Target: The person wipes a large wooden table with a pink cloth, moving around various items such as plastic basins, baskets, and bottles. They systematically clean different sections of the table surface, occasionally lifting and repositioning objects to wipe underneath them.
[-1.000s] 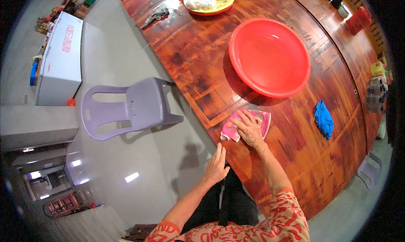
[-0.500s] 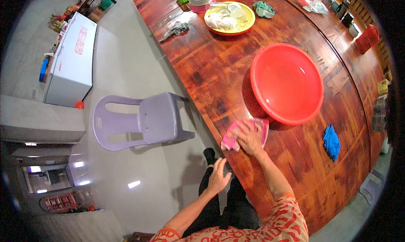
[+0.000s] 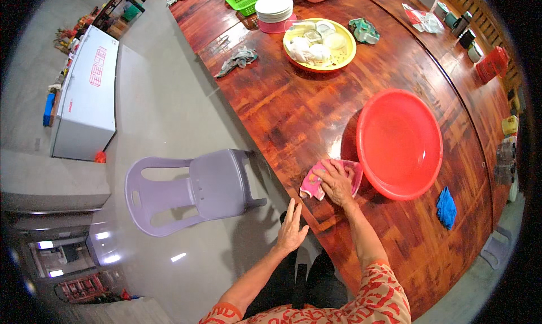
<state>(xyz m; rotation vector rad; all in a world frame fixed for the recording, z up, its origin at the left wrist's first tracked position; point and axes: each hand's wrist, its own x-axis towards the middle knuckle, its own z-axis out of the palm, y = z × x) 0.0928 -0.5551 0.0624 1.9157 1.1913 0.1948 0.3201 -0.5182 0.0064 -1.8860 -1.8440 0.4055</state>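
R hand (image 3: 337, 184) flat, palm down on pink cloth (image 3: 316, 182), grip released; L hand (image 3: 291, 229) fingers spread, holding nothing, off table edge (image 3: 293, 197).

A single head-worn fisheye view looks steeply down from above the person's shoulders, facing forward along a long wooden table (image 3: 293, 115) that runs diagonally from the lower right to the upper left. The person's own forearms enter from the lower edge, so the right hand (image 3: 337, 183) and left hand (image 3: 291, 229) sit close to the lens. The table's far end and the floor (image 3: 164, 109) on the left lie farther off. Straight edges bow toward the dark round rim.
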